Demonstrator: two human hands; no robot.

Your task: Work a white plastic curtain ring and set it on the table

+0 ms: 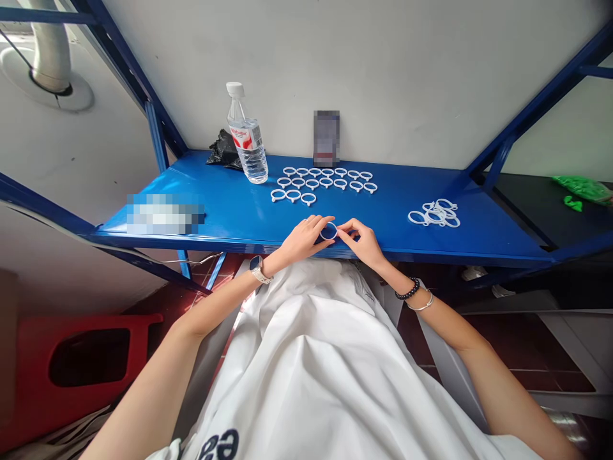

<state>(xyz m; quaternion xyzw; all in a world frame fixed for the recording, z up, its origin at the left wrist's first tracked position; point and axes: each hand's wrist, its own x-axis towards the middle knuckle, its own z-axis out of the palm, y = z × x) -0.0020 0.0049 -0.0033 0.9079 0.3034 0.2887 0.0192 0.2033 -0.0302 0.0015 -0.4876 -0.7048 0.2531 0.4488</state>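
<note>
Both hands meet at the front edge of the blue table [230, 220], around one white plastic curtain ring [329, 222]. My left hand [305, 238] grips the ring's left side between thumb and fingers. At its right side, the fingertips of my right hand [363, 243] pinch the rim, covering that part. Beyond the hands, several similar white rings [311, 184] lie in three rough rows, each with a small tab. Off to the right is a loose, overlapping pile of more rings [433, 217].
A water bottle [246, 144] stands at the back left, beside a black plastic bag [223, 150]. A blurred upright phone-like object [326, 137] leans on the wall. Blue metal posts [156, 134] frame the table. A red stool [33, 364] is at lower left.
</note>
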